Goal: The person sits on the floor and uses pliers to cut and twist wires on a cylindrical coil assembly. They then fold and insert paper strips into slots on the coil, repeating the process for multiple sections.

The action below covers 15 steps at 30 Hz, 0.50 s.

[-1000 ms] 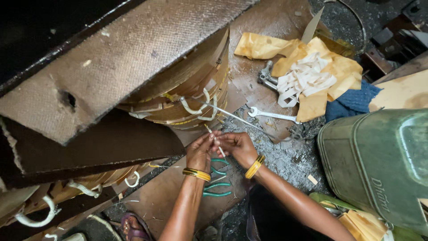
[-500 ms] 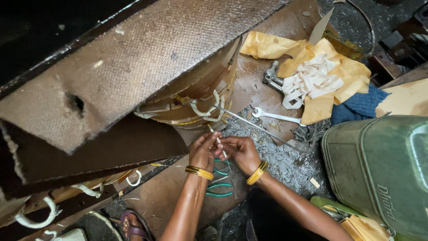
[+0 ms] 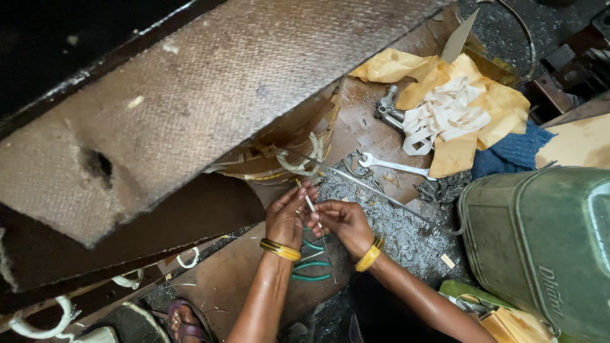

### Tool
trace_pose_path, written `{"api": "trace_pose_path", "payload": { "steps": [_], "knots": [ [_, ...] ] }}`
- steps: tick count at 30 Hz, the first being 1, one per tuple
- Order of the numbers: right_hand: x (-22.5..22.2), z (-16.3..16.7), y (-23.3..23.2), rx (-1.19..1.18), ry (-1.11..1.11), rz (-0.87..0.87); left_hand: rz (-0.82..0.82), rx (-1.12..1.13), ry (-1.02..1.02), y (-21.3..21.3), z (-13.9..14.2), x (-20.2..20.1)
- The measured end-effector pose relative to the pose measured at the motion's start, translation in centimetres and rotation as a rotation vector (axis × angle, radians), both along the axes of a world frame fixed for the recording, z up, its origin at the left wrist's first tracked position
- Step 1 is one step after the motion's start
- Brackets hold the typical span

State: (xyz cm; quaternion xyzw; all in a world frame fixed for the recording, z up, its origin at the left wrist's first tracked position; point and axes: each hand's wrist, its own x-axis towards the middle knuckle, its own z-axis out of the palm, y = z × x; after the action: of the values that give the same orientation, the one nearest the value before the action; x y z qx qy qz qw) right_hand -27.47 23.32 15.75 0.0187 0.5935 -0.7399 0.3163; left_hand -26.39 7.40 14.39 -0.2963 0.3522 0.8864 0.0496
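Note:
My left hand (image 3: 289, 216) and my right hand (image 3: 343, 221) meet at the middle of the view, fingers pinched together on a thin pale strip (image 3: 310, 204) that runs up toward a brown wound coil (image 3: 279, 152) tied with whitish tape loops. Both wrists wear yellow bangles. Under my hands lie green-handled pliers (image 3: 311, 267) on a brown sheet. A long thin metal rod (image 3: 381, 194) slants from the coil to the right, just beyond my right hand.
A large rough brown slab (image 3: 190, 95) overhangs the left. A spanner (image 3: 394, 165) lies beside a yellow paper (image 3: 495, 101) holding white tape strips. A green metal can (image 3: 540, 248) stands at right. Grey metal shavings cover the floor; a sandalled foot (image 3: 184, 317) shows at bottom.
Both hands stay pinched on the pale strip, with only small finger movements. The view has shifted slightly, so the scene sits a little lower and to the right.

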Motion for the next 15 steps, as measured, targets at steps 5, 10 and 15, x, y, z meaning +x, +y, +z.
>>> {"api": "trace_pose_path", "payload": {
  "steps": [5, 10, 15],
  "knots": [
    [1.6, -0.7, 0.4, 0.046, 0.007, 0.030, 0.052, -0.144, 0.003, -0.2, -2.1, -0.2],
    [2.3, -1.0, 0.3, 0.106, 0.051, 0.010, 0.088, -0.213, -0.020, -0.2, -3.4, -0.6],
    [3.0, -0.9, 0.4, 0.073, 0.019, 0.044, 0.110, -0.323, 0.013, -0.4, -2.7, -0.9]
  ]
}}
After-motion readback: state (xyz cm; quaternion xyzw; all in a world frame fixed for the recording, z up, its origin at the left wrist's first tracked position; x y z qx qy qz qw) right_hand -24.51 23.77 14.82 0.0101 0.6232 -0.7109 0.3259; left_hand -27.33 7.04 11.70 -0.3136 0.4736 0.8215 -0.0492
